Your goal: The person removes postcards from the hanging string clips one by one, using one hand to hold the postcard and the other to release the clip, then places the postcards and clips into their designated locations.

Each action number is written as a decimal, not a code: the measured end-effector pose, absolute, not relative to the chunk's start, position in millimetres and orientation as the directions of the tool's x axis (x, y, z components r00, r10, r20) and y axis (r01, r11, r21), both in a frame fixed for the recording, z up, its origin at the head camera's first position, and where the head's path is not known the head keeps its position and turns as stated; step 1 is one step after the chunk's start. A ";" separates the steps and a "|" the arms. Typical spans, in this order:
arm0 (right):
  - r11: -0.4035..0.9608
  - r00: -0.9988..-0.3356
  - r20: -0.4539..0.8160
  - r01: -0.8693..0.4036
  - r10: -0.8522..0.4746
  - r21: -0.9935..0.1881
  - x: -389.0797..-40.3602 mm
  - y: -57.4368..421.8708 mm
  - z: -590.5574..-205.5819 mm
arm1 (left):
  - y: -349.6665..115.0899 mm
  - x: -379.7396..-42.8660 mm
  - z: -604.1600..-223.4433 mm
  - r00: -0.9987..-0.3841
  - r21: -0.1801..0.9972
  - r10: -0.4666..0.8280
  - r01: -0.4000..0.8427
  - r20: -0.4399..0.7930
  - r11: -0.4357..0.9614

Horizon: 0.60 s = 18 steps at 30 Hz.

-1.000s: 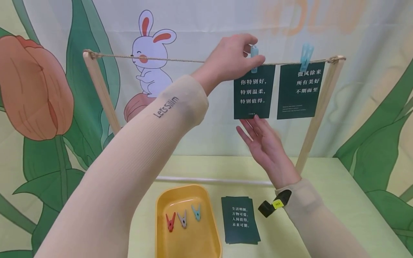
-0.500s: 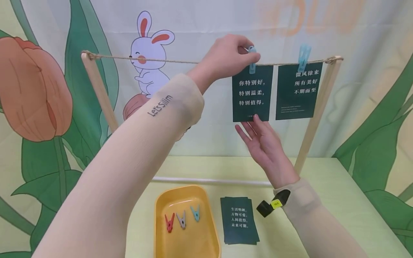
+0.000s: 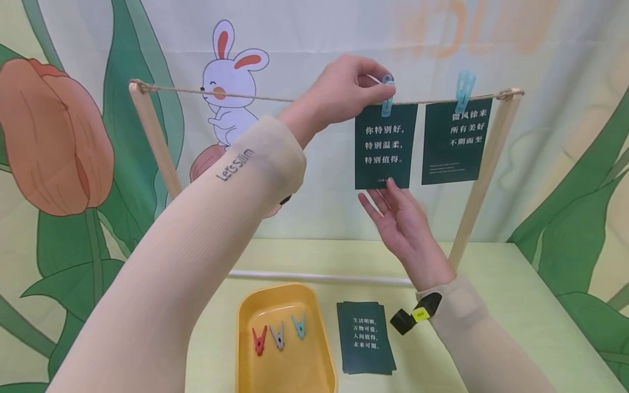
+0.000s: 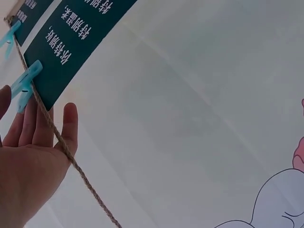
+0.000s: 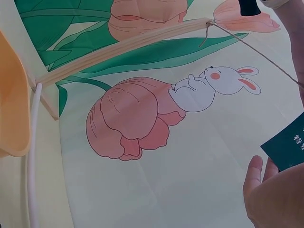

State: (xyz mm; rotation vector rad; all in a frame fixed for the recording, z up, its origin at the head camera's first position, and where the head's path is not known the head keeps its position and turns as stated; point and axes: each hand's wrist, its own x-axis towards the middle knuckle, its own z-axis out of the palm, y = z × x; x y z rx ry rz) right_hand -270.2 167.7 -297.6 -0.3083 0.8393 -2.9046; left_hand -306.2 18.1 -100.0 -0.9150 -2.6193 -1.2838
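A light-blue clothespin sits upright on the twine, over the top edge of a dark green card with white lettering. My left hand pinches this clothespin's upper end between thumb and fingers. In the left wrist view, the thumb is beside the clothespin's handles, while the other fingers reach behind the twine. Below, my right hand holds the card's bottom edge, its thumb in front and its fingers partly hidden behind. Another green card hangs to the right under a second light-blue clothespin.
Wooden posts carry the twine at both ends, joined by a white bar low down. On the table stands a yellow tray with red, grey and blue clothespins. Beside it lies a stack of green cards. A printed backdrop hangs behind.
The left hand has shifted slightly left and down on the clothespin. The card it clips sits a little lower, with the right hand still at its bottom edge.
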 end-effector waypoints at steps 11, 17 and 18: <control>-0.845 -0.966 0.212 0.012 -0.148 -0.534 -265.4 171.4 -300.7 | 18.9 -304.3 -105.9 -0.811 0.706 0.438 0.567 0.388 0.424; -0.852 -0.965 0.220 0.010 -0.146 -0.523 -262.5 172.7 -300.0 | 18.4 -302.1 -105.5 -0.820 0.752 0.406 0.550 0.404 0.362; -0.854 -0.965 0.218 0.011 -0.145 -0.520 -262.2 172.8 -299.8 | 18.4 -301.7 -105.4 -0.819 0.758 0.404 0.550 0.407 0.352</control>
